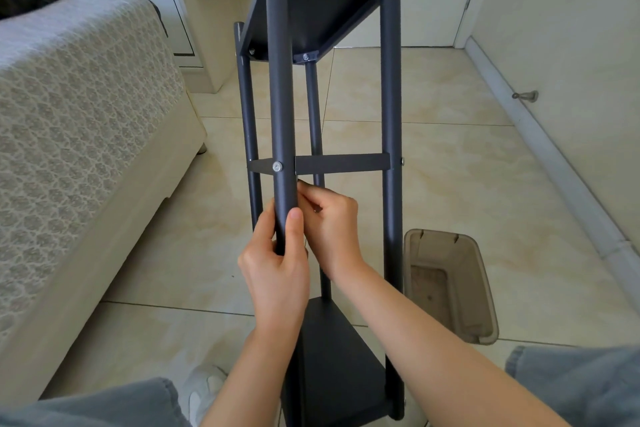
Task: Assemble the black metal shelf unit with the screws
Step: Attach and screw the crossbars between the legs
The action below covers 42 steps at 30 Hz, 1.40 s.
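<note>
Tiled floor [450, 184], bed [86, 114] left. Steady shelf post [282, 114] with gripping left hand [277, 270]; work squarely under crossbar [341, 164] with right hand [334, 229], fingers [311, 196] pinched, contents hidden.

We see the black metal shelf unit [389, 45] stretching from near us towards the far wall, with round matte posts [280, 97] joined to flat shelves. The far shelf [311, 10] shows its underside, the middle shelf [341, 163] appears edge-on, and the near shelf [332, 357] lies closest. Silver screws [277, 167] sit in the left and right posts at the middle shelf.
</note>
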Available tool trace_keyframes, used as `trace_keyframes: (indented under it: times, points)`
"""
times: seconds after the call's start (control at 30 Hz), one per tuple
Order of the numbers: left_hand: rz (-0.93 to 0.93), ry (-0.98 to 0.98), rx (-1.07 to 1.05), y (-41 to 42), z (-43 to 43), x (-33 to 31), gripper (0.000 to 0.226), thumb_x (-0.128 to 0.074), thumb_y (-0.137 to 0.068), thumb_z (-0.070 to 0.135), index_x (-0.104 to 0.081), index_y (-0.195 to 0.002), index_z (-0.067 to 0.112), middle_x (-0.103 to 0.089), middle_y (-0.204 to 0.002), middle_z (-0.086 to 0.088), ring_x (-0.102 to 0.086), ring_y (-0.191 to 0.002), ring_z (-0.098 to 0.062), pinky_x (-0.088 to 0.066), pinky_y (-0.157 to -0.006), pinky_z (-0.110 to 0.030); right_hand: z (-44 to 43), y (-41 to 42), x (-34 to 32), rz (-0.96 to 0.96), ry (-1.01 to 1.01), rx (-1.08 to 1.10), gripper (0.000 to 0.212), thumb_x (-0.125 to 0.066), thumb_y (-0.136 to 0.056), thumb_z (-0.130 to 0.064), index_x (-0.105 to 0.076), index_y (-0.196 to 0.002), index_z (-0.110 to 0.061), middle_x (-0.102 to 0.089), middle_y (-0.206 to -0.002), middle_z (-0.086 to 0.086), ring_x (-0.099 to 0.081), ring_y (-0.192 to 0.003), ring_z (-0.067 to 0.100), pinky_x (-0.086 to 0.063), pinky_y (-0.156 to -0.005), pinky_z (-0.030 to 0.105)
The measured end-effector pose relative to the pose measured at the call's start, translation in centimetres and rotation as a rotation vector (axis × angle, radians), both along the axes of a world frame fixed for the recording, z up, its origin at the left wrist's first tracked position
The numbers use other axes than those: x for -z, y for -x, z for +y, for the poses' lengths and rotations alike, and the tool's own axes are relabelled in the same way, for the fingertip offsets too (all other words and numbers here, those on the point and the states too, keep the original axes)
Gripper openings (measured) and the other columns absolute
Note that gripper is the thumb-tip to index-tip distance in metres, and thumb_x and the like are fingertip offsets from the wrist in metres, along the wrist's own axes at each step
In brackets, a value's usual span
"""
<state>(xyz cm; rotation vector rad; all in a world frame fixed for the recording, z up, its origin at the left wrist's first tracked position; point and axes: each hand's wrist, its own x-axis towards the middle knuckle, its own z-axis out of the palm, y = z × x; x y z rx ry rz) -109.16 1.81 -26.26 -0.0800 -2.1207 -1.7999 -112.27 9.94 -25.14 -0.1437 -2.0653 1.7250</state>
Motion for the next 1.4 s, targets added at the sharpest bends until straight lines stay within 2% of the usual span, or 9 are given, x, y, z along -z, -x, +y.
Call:
trace_keyframes:
  times: [0.1,0.23,0.33,0.53,0.7,0.8,1.03,1.23,1.4]
  points:
    - [-0.004,-0.002,-0.001,0.0,0.0,-0.1,0.037,-0.05,-0.093,0.057,-0.069,-0.114,0.033,-0.047,-0.062,-0.01,-0.045,-0.049,-0.039,-0.038,-0.04,-0.038,-0.1,0.0,0.1,0.03,-0.032,0.016,0.026,-0.064,-0.094,-0.014,-0.067,-0.076,0.004,-0.064,-0.065,0.016,-0.058,-0.063,0.035,-0.05,-0.059,0.045]
    - [-0.006,-0.021,0.013,0.1,-0.2,-0.1,0.042,-0.051,-0.094,0.056,-0.069,-0.119,0.027,-0.046,-0.065,-0.009,-0.043,-0.049,-0.04,-0.037,-0.039,-0.038,0.7,-0.2,0.1,0.083,-0.19,0.018,0.023,-0.065,-0.094,-0.01,-0.07,-0.076,0.002,-0.065,-0.063,0.011,-0.058,-0.058,0.026,-0.049,-0.061,0.043]
    - [-0.013,-0.039,0.016,0.2,-0.3,-0.1,0.046,-0.052,-0.093,0.057,-0.068,-0.121,0.025,-0.045,-0.066,-0.01,-0.042,-0.049,-0.04,-0.035,-0.039,-0.037,1.7,-0.7,-0.1,0.039,-0.191,-0.027,0.021,-0.064,-0.095,-0.013,-0.073,-0.081,0.001,-0.065,-0.065,0.01,-0.058,-0.06,0.023,-0.051,-0.064,0.041]
    - [-0.021,-0.078,0.035,0.0,-0.2,-0.1,0.049,-0.053,-0.091,0.056,-0.068,-0.122,0.021,-0.043,-0.066,-0.012,-0.04,-0.048,-0.038,-0.033,-0.038,-0.036,2.5,-1.0,-1.5,-0.106,-0.217,-0.058,0.026,-0.064,-0.094,-0.015,-0.072,-0.072,-0.004,-0.048,-0.05,-0.008,-0.045,-0.049,0.007,-0.035,-0.054,0.014]
    - [-0.032,-0.063,0.045,-0.1,-0.2,-0.2,0.051,-0.052,-0.091,0.057,-0.067,-0.124,0.021,-0.045,-0.066,-0.012,-0.042,-0.05,-0.041,-0.036,-0.04,-0.041,2.6,-1.2,-2.8,-0.123,-0.298,-0.068,0.028,-0.061,-0.094,-0.015,-0.07,-0.07,-0.004,-0.057,-0.055,0.007,-0.051,-0.054,0.02,-0.041,-0.052,0.024]
    - [-0.025,-0.039,0.049,-0.1,-0.3,-0.3,0.052,-0.051,-0.091,0.058,-0.067,-0.123,0.021,-0.047,-0.066,-0.01,-0.043,-0.049,-0.039,-0.038,-0.041,-0.038,2.6,-1.4,-3.2,-0.123,-0.331,-0.056,0.031,-0.061,-0.093,-0.014,-0.067,-0.064,-0.003,-0.051,-0.05,0.005,-0.043,-0.049,0.018,-0.031,-0.049,0.017]
    - [-0.038,-0.06,0.059,0.1,-0.4,-0.1,0.054,-0.052,-0.09,0.058,-0.067,-0.124,0.018,-0.045,-0.066,-0.01,-0.04,-0.047,-0.034,-0.036,-0.042,-0.035,2.6,-1.8,-3.1,-0.071,-0.372,-0.056,0.03,-0.062,-0.095,-0.015,-0.072,-0.068,-0.005,-0.053,-0.051,0.0,-0.045,-0.049,0.014,-0.029,-0.054,0.011]
    - [-0.023,-0.101,0.096,0.0,-0.5,-0.6,0.034,-0.053,-0.093,0.051,-0.069,-0.116,0.031,-0.04,-0.066,-0.017,-0.036,-0.05,-0.04,-0.033,-0.039,-0.038,2.0,-1.5,-1.8,0.046,-0.349,-0.035,0.023,-0.064,-0.095,-0.016,-0.076,-0.078,-0.005,-0.063,-0.059,0.002,-0.055,-0.054,0.016,-0.047,-0.057,0.028]
    - [-0.026,-0.109,0.085,0.2,-1.0,-0.2,0.042,-0.053,-0.094,0.046,-0.068,-0.117,0.013,-0.039,-0.064,-0.019,-0.035,-0.049,-0.038,-0.032,-0.039,-0.039,0.8,-0.7,0.0,0.143,-0.346,0.016,0.018,-0.067,-0.094,-0.016,-0.074,-0.081,-0.005,-0.067,-0.066,0.003,-0.06,-0.059,0.015,-0.05,-0.059,0.031]
